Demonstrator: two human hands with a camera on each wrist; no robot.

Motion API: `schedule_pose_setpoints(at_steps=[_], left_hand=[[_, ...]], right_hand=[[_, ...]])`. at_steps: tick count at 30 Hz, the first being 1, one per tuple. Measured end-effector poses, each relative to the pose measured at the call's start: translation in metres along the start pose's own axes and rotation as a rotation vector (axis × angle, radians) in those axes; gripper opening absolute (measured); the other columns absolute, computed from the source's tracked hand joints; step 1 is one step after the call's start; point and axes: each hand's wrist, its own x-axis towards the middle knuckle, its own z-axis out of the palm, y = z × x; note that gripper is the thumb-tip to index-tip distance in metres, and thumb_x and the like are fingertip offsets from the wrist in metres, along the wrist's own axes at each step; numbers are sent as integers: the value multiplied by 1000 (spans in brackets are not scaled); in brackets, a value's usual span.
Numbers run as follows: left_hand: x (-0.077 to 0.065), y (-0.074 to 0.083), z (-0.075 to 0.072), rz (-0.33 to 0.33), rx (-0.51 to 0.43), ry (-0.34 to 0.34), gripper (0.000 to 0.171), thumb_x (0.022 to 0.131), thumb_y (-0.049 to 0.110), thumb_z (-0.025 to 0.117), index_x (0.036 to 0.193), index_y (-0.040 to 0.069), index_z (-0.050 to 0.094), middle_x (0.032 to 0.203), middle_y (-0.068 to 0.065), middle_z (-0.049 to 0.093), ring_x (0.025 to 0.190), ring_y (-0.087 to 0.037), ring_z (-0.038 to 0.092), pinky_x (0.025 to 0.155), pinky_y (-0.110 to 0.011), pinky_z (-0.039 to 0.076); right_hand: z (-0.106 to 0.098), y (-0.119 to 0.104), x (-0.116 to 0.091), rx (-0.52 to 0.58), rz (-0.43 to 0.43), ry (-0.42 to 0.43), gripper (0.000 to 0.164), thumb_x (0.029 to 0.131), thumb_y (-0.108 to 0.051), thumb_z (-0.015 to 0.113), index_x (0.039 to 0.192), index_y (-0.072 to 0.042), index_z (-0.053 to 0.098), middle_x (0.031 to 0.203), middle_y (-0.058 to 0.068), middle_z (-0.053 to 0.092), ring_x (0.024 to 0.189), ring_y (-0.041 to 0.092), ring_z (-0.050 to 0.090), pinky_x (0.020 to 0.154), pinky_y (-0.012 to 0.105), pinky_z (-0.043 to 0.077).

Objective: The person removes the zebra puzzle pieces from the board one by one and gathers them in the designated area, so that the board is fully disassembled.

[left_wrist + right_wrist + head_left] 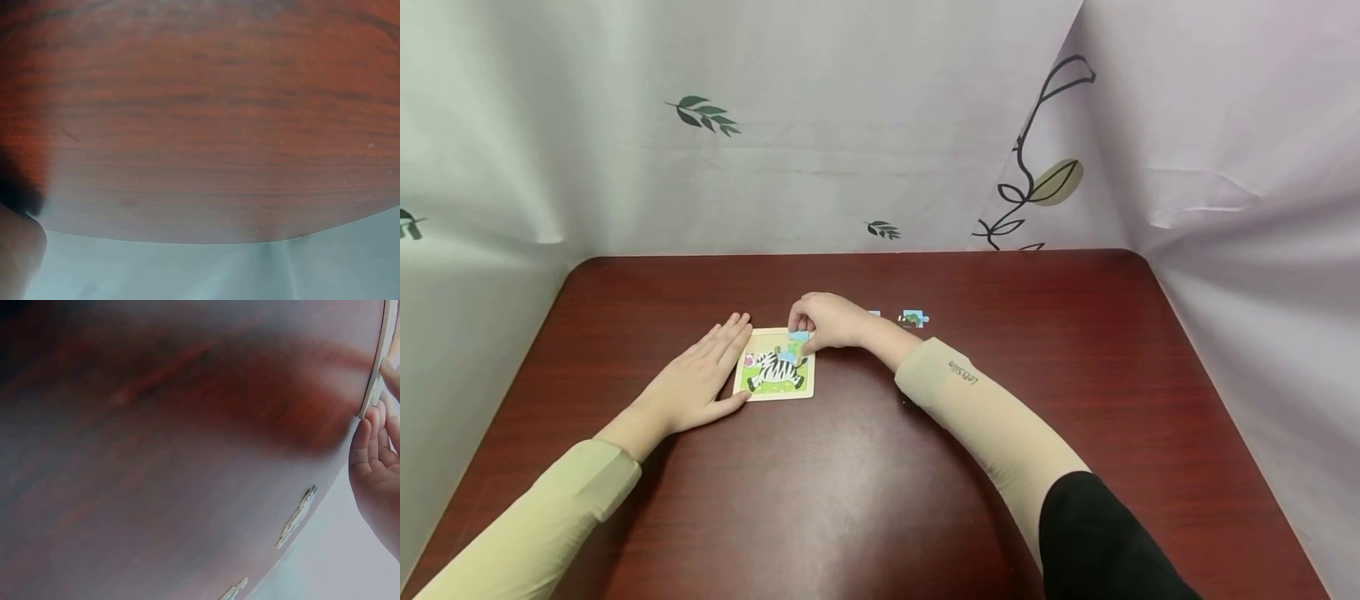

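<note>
A square zebra puzzle board with a pale frame lies flat on the table. My left hand rests along its left side, fingers straight and thumb at the lower left corner. Over the board's upper right part, my right hand pinches a blue and green puzzle piece between thumb and fingers. The piece overlaps the zebra's back in the head view. Seen from the right wrist, the right hand's curled fingers are at the board's edge, and the piece is hidden there.
Right of the board, beyond the right forearm, lies a loose puzzle piece with blue and green print. Another piece is partly covered by the right wrist. The dark red table ends at a pale curtain with leaf prints.
</note>
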Motion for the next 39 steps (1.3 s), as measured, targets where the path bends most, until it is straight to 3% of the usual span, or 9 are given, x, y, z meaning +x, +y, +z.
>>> schedule_pose_setpoints(at_steps=[15,19,28,39], left_hand=[[-3,0,1,10,-2,16,95,97,48,64,163,-9,27,171,-29,28,163,-41,24,135,-23,-7],[-3,-1,1,17,4,24,94,97,48,62,163,-9,27,171,-29,29,164,-40,23,135,-23,-7],[-2,0,1,17,6,27,94,97,46,63,163,-10,27,171,-30,29,163,-41,25,136,-25,-5],[-1,-1,2,3,6,16,95,97,48,63,163,-10,27,171,-29,28,163,-41,24,135,-25,-6]], right_hand=[[2,-3,-1,-21,-14,19,31,90,-18,87,112,-11,67,102,3,65,93,14,59,81,22,48],[1,-4,0,21,-22,25,29,90,-15,86,110,-11,67,100,3,65,89,14,59,78,20,47],[-5,-4,4,163,-53,38,7,97,-11,75,104,-9,73,95,3,69,86,11,62,76,15,48],[-19,1,1,256,-38,74,9,96,-9,77,104,-6,77,96,6,75,87,12,67,79,14,53]])
